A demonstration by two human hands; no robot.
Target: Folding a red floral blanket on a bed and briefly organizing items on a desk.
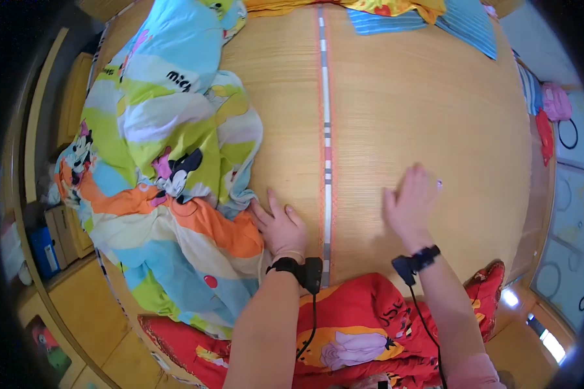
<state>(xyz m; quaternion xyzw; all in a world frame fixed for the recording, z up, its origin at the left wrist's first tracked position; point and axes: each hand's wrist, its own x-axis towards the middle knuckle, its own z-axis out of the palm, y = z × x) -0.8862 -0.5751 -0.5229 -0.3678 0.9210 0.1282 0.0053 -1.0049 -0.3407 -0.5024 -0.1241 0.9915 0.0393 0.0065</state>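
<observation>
Holding hands apart, fingers outstretched: left hand (pixel 282 232) and right hand (pixel 411 206) over a broad tan woven mat (pixel 435 97). Touching, with left fingers, the edge of a rumpled multicoloured fabric quilt (pixel 194 133) along the mat's left side. Blurred at right; cannot tell whether touching the mat. Bunched near the forearms, red printed fabric (pixel 363 301). Strapped around both wrists, black bands (pixel 427 257).

- The left hand (pixel 282 230) is flat, its fingertips at the edge of a big, bright blanket (pixel 194 142).
- The right hand (pixel 411 207) is flat too, a bit blurry, over the tan mat (pixel 428 117).
- A red cloth (pixel 357 301) lies close by.
- Blue stripy cloth (pixel 472 29) lies far off.
</observation>
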